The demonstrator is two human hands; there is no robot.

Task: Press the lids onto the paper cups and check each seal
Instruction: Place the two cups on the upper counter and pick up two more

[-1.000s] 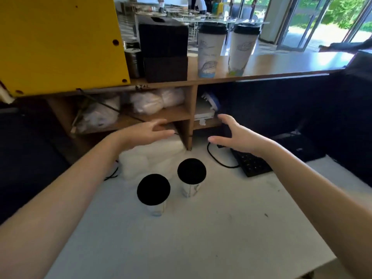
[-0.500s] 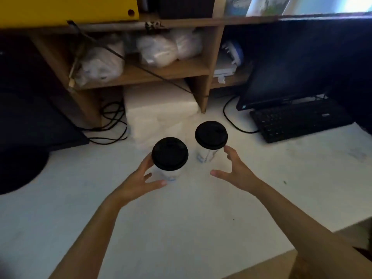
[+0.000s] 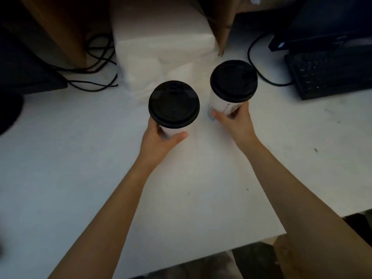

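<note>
A round black plastic lid (image 3: 174, 103) is seated on a white paper cup (image 3: 173, 131). The lid's finish is smooth, with only a faint sheen. At 2 o'clock from it, a second black plastic lid (image 3: 233, 80) of the same finish is carried by a second white paper cup (image 3: 223, 106), whose matt paper wall is printed with a pale picture. The white worktop (image 3: 80, 158) is seen to be matt and smooth, marked by small dark specks. At 12 o'clock a white soft bundle (image 3: 161, 41) is wrapped in creased matt material; whether paper or film cannot be told. A brown wooden shelf upright (image 3: 221, 27) is matt. Black rubbery cables (image 3: 94, 77) at 10 o'clock and a black plastic keyboard (image 3: 326, 73) at 2 o'clock are matt.
</note>
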